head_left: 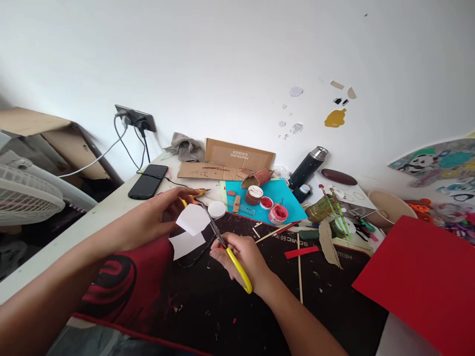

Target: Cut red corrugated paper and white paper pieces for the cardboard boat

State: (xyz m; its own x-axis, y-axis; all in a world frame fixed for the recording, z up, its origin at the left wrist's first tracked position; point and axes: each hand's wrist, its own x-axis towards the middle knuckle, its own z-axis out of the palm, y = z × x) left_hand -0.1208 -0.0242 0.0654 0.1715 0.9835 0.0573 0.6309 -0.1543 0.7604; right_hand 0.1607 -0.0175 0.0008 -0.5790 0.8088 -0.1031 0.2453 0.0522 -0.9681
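My left hand (172,210) pinches a small white piece of paper (193,219) at its left edge, with the fingers partly curled. In my right hand (243,254) is a pair of scissors (239,269) with yellow handles, pointing up and to the left. The blades lie against the right side of the paper. Below it, a second white paper piece (187,244) rests on the dark mat (237,316). Just behind the blades sits a round white lid (216,209). A yellow-handled tool (202,191) lies beyond my left fingers, its kind partly hidden.
Paint jars (278,214) stand on a blue sheet (293,198). Behind are cardboard pieces (239,154) and a dark flask (308,167). A phone (148,182) lies at the left, near a fan (27,190). A large red sheet (419,282) juts in at the right.
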